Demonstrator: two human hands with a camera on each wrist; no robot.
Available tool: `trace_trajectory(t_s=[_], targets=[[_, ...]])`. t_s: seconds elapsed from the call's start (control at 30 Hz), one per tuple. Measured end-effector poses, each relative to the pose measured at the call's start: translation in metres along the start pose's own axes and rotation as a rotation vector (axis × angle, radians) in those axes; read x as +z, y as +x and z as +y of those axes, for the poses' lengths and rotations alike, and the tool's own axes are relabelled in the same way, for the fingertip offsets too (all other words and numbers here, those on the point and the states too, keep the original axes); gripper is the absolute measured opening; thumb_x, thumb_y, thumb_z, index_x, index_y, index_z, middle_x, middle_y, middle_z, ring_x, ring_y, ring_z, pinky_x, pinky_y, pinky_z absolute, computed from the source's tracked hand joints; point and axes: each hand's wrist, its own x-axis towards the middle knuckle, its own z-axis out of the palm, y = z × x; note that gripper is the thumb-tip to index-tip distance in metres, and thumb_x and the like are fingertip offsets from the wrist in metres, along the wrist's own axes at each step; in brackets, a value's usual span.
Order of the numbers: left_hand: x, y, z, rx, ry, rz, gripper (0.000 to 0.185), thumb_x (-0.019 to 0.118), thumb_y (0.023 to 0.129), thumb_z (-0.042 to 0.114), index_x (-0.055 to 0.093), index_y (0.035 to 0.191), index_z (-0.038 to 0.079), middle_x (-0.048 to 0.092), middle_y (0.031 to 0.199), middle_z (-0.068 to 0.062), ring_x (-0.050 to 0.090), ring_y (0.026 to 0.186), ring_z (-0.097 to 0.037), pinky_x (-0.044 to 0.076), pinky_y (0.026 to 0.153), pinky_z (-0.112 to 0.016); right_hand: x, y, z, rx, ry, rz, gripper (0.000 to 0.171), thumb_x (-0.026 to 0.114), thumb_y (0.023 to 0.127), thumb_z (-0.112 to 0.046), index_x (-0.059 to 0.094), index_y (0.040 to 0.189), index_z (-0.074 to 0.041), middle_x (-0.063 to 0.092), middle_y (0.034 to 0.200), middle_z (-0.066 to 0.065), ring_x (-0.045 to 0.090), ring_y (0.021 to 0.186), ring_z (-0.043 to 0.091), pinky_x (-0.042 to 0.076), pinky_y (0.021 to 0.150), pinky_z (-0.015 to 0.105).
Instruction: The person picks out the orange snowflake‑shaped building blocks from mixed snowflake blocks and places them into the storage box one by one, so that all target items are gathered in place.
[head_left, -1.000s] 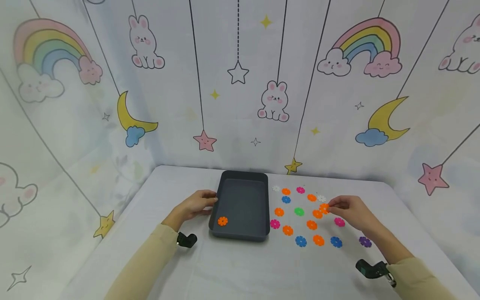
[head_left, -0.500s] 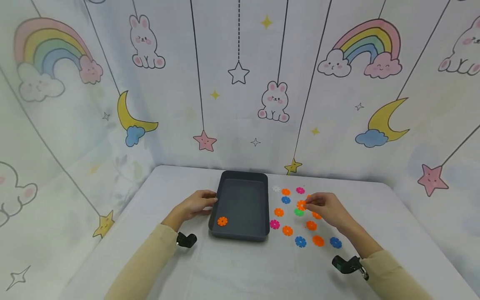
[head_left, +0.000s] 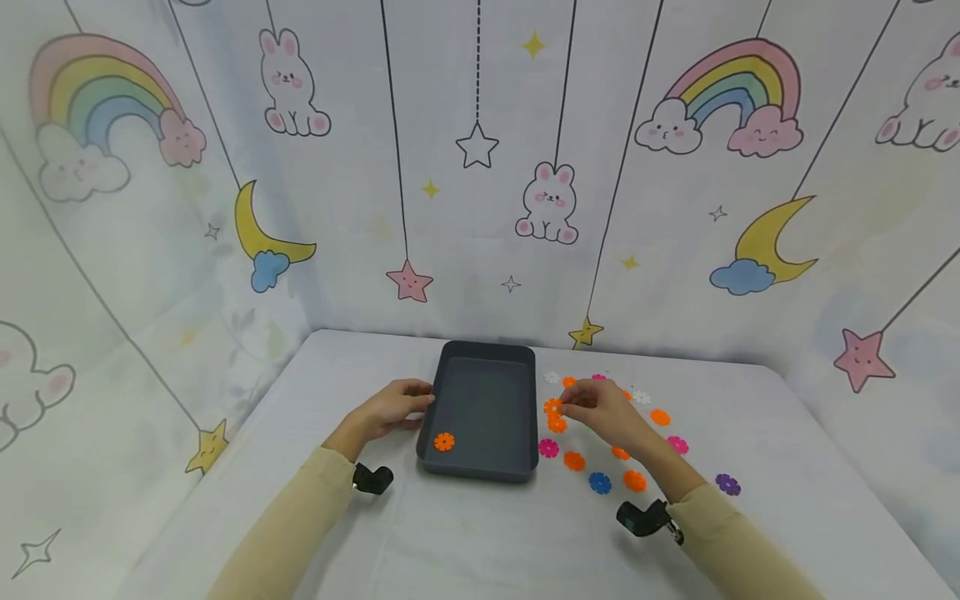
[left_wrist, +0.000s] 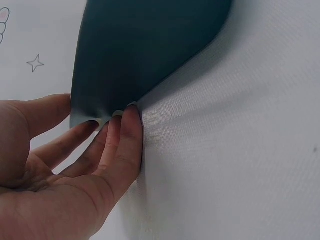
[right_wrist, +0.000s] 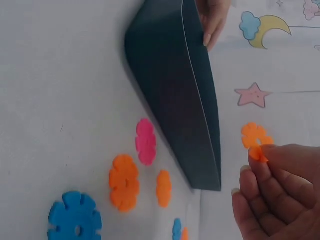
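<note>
My right hand (head_left: 603,408) pinches an orange snowflake-shaped plastic disc (right_wrist: 256,134) between thumb and fingertips. In the head view that disc is raised just right of the dark grey tray (head_left: 480,477), overlapping another orange disc (head_left: 557,425) beyond it. My left hand (head_left: 393,406) holds the tray's left side, the thumb at the rim and the fingers (left_wrist: 131,130) against the outer wall. One orange disc (head_left: 444,442) lies inside the tray near its front left corner. A pink disc (right_wrist: 145,142) lies close along the tray's right wall.
More discs are spread on the white tablecloth (head_left: 465,533) right of the tray, including a blue disc (head_left: 600,482), a purple disc (head_left: 727,484) and a white disc (head_left: 641,398). My right forearm hides some of them. A patterned curtain (head_left: 450,208) hangs behind the table.
My right hand has carried the orange disc leftward over the scattered discs to near the tray's right side. My left hand and the tray have stayed in place.
</note>
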Motion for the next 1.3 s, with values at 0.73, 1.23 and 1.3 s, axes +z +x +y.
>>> trace_trajectory(t_s=[0.73, 1.23, 1.3], targets=[[0.000, 0.001, 0.003, -0.010, 0.008, 0.001, 0.050, 0.056, 0.107, 0.016, 0.042, 0.151, -0.003, 0.049, 0.149, -0.023, 0.053, 0.133, -0.037, 0.051, 0.106, -0.051, 0.064, 0.038, -0.015, -0.112, -0.016, -0.094, 0.007, 0.072, 0.096, -0.010, 0.074, 0.102, -0.007, 0.072, 0.096, 0.002, 0.068, 0.087, 0.021, 0.059, 0.078, 0.027], [0.000, 0.001, 0.002, -0.016, 0.006, 0.001, 0.050, 0.055, 0.107, 0.016, 0.042, 0.151, -0.003, 0.047, 0.150, -0.023, 0.053, 0.133, -0.037, 0.051, 0.105, -0.050, 0.107, 0.049, -0.031, -0.169, -0.160, -0.075, 0.004, 0.073, 0.092, -0.005, 0.074, 0.096, -0.005, 0.072, 0.089, 0.000, 0.062, 0.078, 0.011, 0.056, 0.072, 0.026], [0.001, 0.000, 0.002, -0.017, -0.002, -0.002, 0.050, 0.055, 0.107, 0.015, 0.041, 0.151, -0.003, 0.047, 0.151, -0.024, 0.052, 0.134, -0.038, 0.051, 0.105, -0.050, 0.111, 0.051, -0.033, -0.165, -0.177, -0.079, 0.005, 0.072, 0.093, -0.005, 0.074, 0.097, -0.005, 0.071, 0.089, 0.000, 0.062, 0.078, 0.011, 0.055, 0.071, 0.027]])
